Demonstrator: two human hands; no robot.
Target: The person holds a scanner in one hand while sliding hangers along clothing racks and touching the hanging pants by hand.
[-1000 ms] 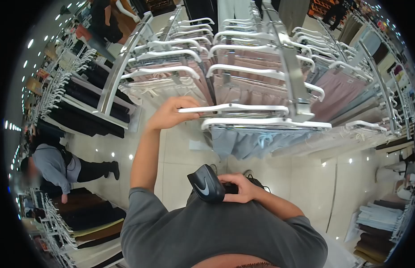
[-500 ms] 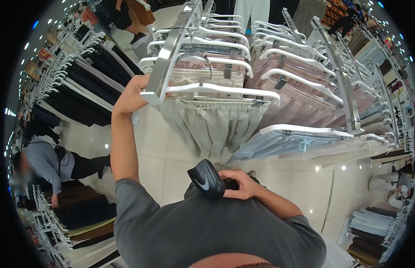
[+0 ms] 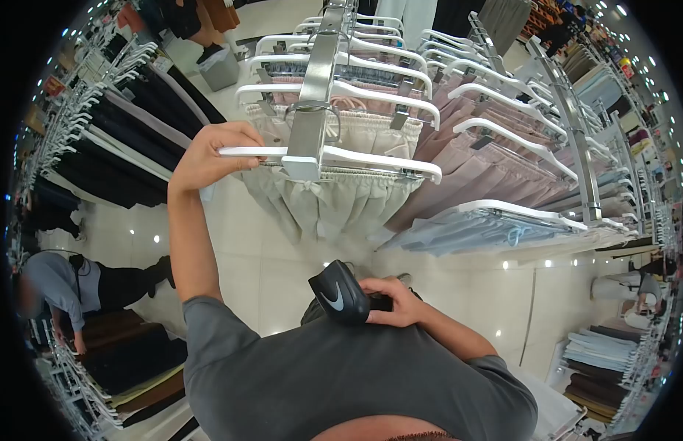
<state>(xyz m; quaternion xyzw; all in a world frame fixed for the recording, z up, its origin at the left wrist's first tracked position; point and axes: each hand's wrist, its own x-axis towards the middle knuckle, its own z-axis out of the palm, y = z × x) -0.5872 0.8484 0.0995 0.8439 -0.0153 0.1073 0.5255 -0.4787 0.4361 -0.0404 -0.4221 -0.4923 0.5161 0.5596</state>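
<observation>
My left hand (image 3: 215,156) is closed on the left end of a white hanger (image 3: 378,160) at the front of a metal display rail (image 3: 319,81). Light grey-beige drawstring pants (image 3: 338,202) hang from this hanger, just under the rail's end. Close to my chest, my right hand (image 3: 396,301) is wrapped around the handle part of a black handheld device (image 3: 340,294) with a grey swoosh mark. The device's exact kind is not clear, and its grip is partly hidden by my fingers.
More white hangers with beige and pink pants (image 3: 495,173) fill the rails behind. Light blue pants (image 3: 459,228) hang at front right. Dark pants (image 3: 121,140) line a rack at left. A person (image 3: 69,283) bends over another rack at lower left.
My left hand has moved from behind the rail's end to the hanger's left end. The rail and pants appear shifted rightward in view. My right hand keeps the device at my chest.
</observation>
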